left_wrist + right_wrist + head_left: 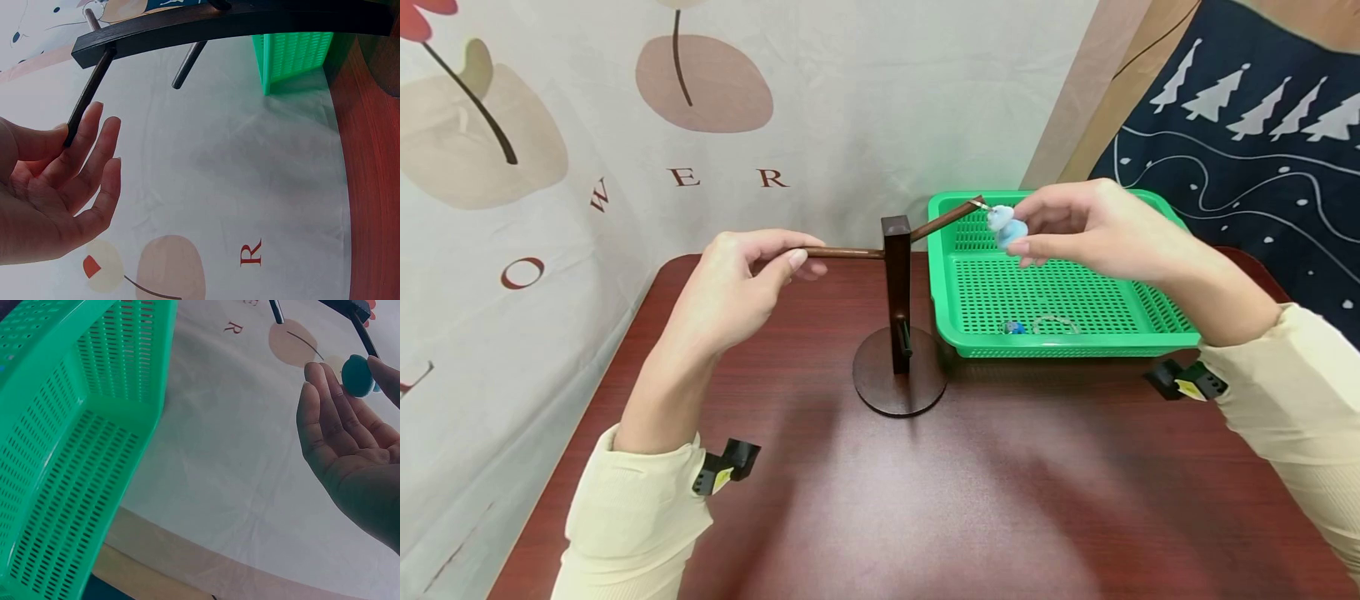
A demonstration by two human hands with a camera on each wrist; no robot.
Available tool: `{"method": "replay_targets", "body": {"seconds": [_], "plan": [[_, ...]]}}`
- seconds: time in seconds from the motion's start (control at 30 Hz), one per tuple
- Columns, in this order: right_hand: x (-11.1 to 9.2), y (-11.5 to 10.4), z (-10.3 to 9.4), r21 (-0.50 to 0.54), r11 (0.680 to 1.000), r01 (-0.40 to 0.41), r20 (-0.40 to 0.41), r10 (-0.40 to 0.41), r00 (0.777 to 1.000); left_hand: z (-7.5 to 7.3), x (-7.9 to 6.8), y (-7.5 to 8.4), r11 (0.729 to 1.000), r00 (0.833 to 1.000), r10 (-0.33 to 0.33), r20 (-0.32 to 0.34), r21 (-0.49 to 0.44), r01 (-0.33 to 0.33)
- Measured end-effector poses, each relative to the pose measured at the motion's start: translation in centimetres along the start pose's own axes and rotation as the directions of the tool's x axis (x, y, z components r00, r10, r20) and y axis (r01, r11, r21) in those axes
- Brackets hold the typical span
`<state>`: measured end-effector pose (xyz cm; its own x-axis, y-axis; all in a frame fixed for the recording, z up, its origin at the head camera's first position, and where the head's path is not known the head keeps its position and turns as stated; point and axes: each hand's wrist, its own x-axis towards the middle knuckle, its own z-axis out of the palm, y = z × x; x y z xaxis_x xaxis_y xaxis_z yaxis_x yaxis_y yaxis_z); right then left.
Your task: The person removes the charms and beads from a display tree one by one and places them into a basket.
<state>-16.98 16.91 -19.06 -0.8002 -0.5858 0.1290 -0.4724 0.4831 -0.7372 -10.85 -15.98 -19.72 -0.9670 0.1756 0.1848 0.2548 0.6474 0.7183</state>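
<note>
A dark wooden stand (898, 292) with a round base rises from the table, pegs sticking out on both sides. My left hand (737, 283) pinches the end of its left peg (842, 252) between thumb and fingers. At the tip of the right peg (947, 221), my right hand (1090, 225) pinches a small light-blue figure keychain (1009, 228). The keychain's metal clasp touches the peg's tip; whether it is hooked over the peg I cannot tell. In the right wrist view the blue figure (357, 376) sits between thumb and fingers, close to the peg's end.
A green plastic basket (951, 308) stands right of the stand, beneath my right hand. Inside lie a small blue trinket (1014, 327) and a clear beaded loop (1056, 320). A lower peg (906, 340) juts from the post. A printed cloth (880, 100) hangs behind the table.
</note>
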Motion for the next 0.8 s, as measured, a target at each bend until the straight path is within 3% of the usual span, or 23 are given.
{"method": "replay_targets", "body": {"seconds": [0.63, 0.8], "plan": [[-1.0, 0.9, -0.7, -0.118, 0.992, -0.047, -0.034, 0.043, 0.998, 0.0, 0.0, 0.0, 1.000, 1.000, -0.004, 0.002, -0.001, 0.004], [-1.4, 1.2, -0.8, -0.108, 0.992, -0.072, -0.035, 0.068, 0.997, 0.0, 0.0, 0.0, 1.000, 1.000, -0.004, 0.002, -0.002, 0.004]]}}
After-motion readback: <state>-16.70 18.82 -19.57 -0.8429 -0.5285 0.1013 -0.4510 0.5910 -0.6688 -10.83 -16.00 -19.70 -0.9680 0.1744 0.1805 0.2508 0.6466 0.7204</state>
